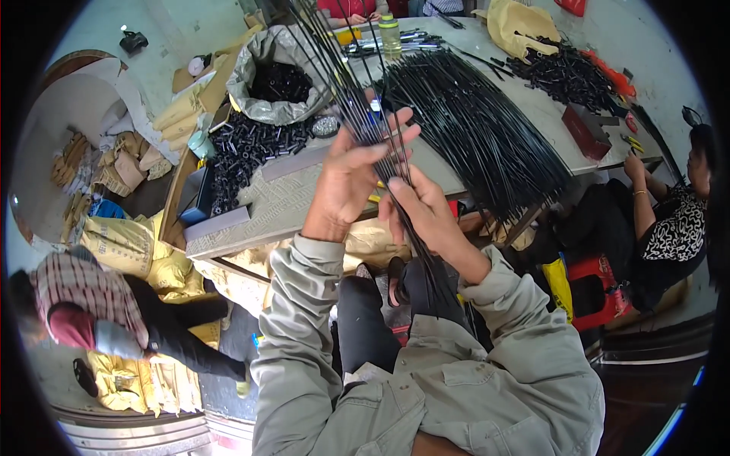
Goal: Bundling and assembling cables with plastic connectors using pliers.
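Observation:
A loose bundle of long, thin black rods (334, 83) slants across in front of me, from above the table down toward my lap. My left hand (346, 171) holds it partway along, thumb across the rods and fingers behind, the fingertips sticking out on the right side. Lower down, my right hand (427, 207) is closed round the same bundle, thumb on top. The rods' lower ends hang over my thighs. Just right of my hands, a wide pile of similar black rods (479, 129) lies on the table.
Short black tubular parts (247, 148) are heaped at left, beside a grey sack (255, 57) of dark pieces. A clear bottle (390, 36) stands at the back. More black parts (566, 72) lie far right. A person (673, 220) sits at right; another (91, 304) bends at left.

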The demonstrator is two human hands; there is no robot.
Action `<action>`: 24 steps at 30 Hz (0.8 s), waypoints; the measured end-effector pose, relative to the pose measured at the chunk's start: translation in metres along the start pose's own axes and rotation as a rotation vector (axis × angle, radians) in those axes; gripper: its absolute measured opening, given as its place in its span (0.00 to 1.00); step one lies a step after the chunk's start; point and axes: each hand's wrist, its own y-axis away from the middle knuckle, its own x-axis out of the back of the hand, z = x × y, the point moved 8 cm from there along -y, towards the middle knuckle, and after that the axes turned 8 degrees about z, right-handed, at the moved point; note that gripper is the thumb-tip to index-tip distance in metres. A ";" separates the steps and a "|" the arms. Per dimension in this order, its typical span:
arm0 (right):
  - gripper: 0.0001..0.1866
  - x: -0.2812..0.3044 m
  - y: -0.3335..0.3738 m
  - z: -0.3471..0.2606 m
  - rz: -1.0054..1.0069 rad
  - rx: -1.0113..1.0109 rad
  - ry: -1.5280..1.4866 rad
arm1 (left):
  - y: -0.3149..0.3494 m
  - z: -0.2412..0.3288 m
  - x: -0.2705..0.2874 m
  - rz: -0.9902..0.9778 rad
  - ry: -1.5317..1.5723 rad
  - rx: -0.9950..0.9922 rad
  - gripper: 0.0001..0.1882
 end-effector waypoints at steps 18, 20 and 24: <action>0.13 0.006 -0.019 0.002 0.235 0.172 0.056 | -0.009 0.006 0.028 0.136 -0.082 -0.029 0.14; 0.14 0.017 -0.022 -0.005 0.343 0.261 0.115 | -0.008 0.007 0.031 0.196 -0.074 -0.034 0.13; 0.17 0.057 -0.014 -0.055 0.594 0.411 0.247 | -0.002 0.017 0.060 0.188 -0.168 -0.064 0.13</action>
